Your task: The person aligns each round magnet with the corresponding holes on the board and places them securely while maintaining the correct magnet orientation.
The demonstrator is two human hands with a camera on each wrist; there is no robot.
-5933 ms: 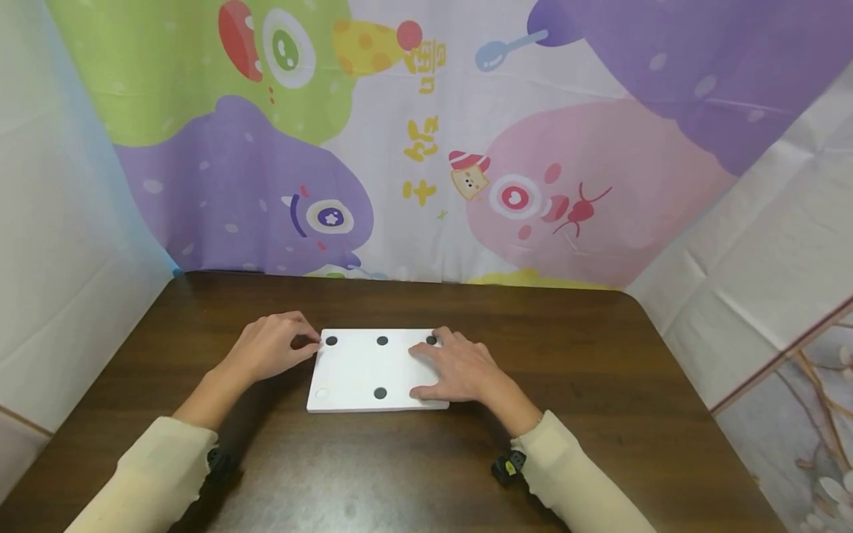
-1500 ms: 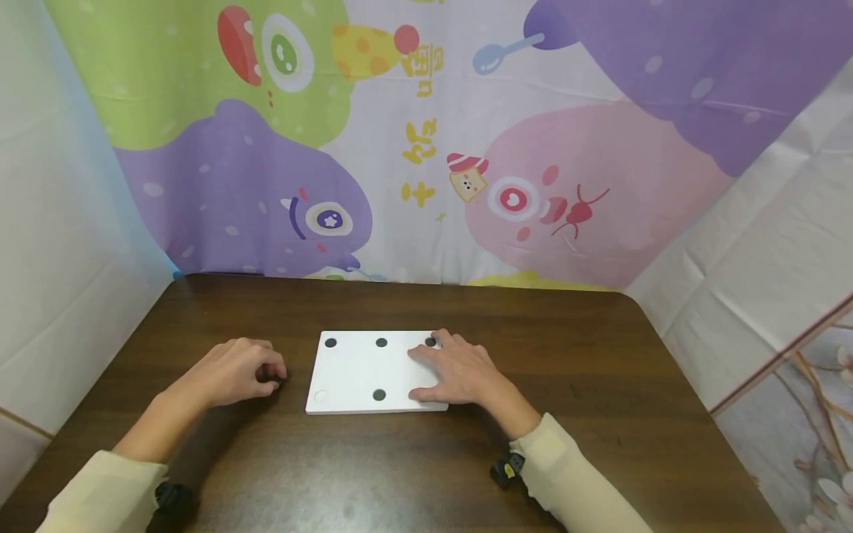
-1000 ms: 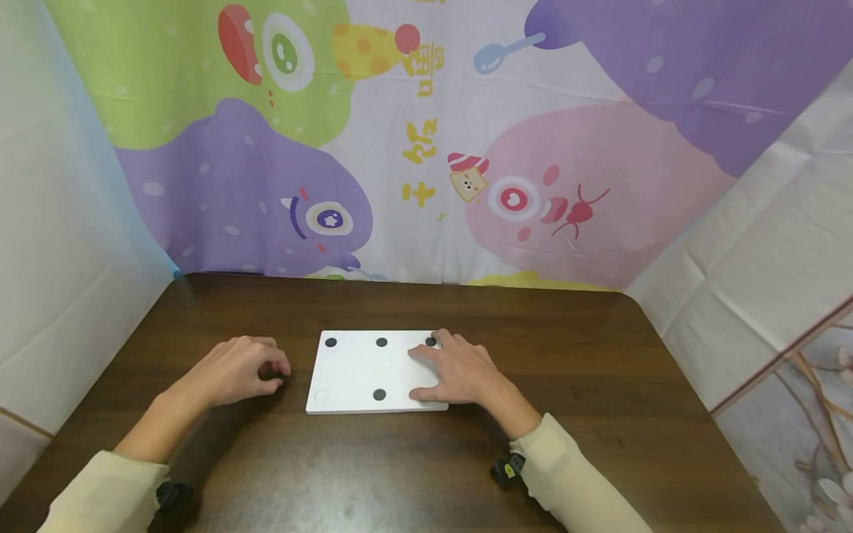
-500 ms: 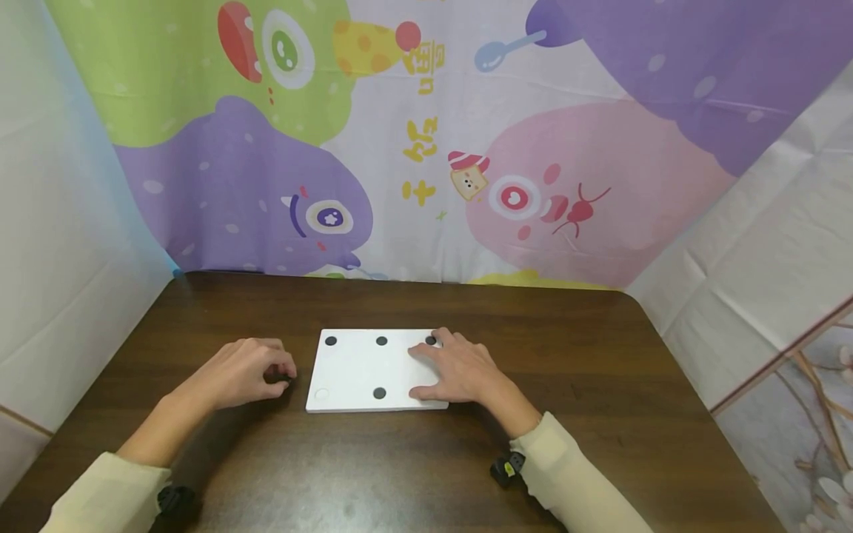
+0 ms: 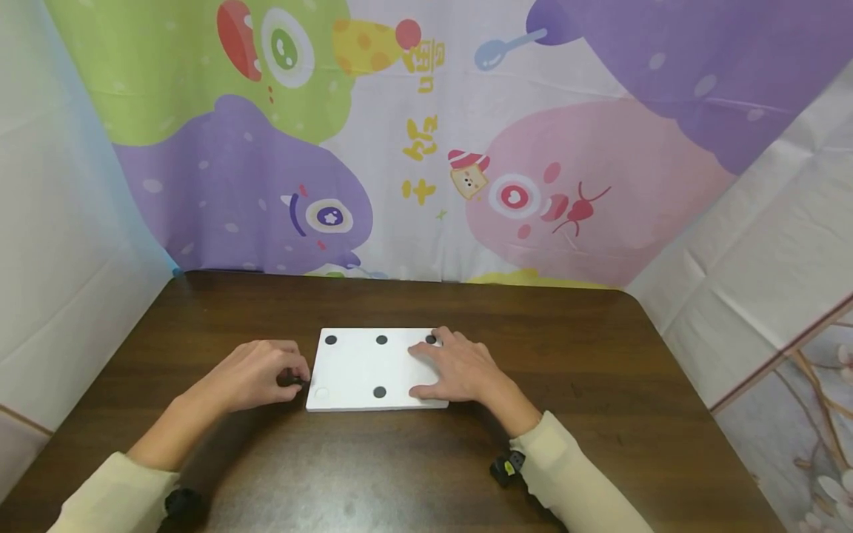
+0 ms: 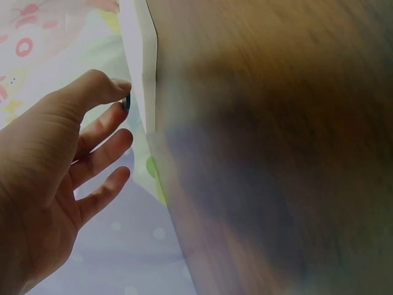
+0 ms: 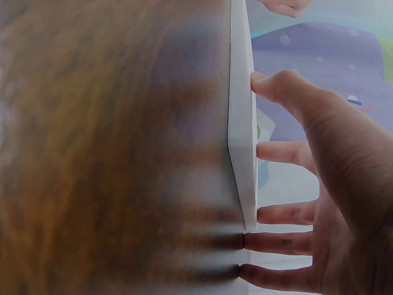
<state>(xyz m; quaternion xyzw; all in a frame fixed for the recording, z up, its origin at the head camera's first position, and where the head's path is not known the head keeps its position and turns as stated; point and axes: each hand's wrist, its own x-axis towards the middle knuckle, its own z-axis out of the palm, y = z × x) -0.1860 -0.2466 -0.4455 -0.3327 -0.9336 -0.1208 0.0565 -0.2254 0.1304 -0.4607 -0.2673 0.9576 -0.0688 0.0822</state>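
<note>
A white rectangular board (image 5: 353, 368) lies on the table. Several black discs (image 5: 380, 392) are set in it, and a round white recess (image 5: 323, 393) shows at its near left corner. My left hand (image 5: 256, 376), just off the board's left edge, pinches a small dark disc (image 6: 126, 102) between thumb and index fingertip; its other fingers are spread in the left wrist view. My right hand (image 5: 460, 368) rests on the board's right part with fingers extended. Its thumb (image 7: 270, 83) and two fingers touch the board, while two fingertips reach past its edge to the table. This hand hides part of the board.
The dark brown wooden table (image 5: 566, 385) reaches back to a cartoon-printed curtain (image 5: 426, 148). Pale panels stand on the left and right. A small black device (image 5: 508, 468) is worn at each wrist.
My left hand was at the board's far left corner, then drew back to the left and nearer. Over the last second it has moved right, up to the board's left edge. The right hand stays put.
</note>
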